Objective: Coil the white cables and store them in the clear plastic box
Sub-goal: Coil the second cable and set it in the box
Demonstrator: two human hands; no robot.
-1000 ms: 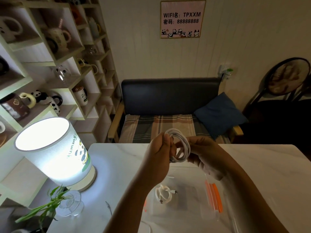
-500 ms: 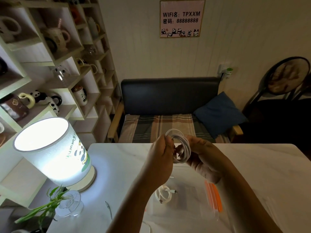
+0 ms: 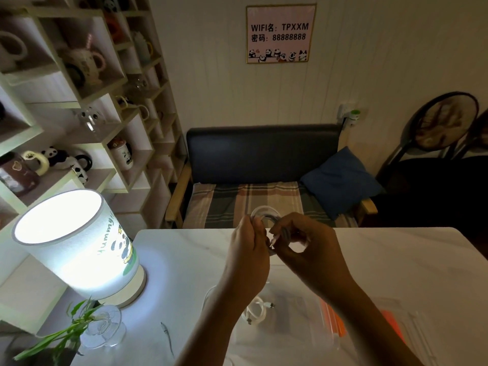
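Both hands meet above the white table (image 3: 396,260), at 12 o'clock from the clear plastic box (image 3: 298,328). The left hand (image 3: 248,249) curls its fingers round the left side of a coiled white cable (image 3: 265,211), whose loop rises above the knuckles. The right hand (image 3: 309,244) pinches the same coil from the right, thumb and forefinger closed near its plug end. A 2nd coiled cable (image 3: 254,311) lies inside the box, near its left wall. Orange latches (image 3: 335,320) sit at 3 o'clock from that coil. A lit lamp (image 3: 76,244) stands at 9 o'clock from the hands, with a glass plant vase (image 3: 103,328) below it.
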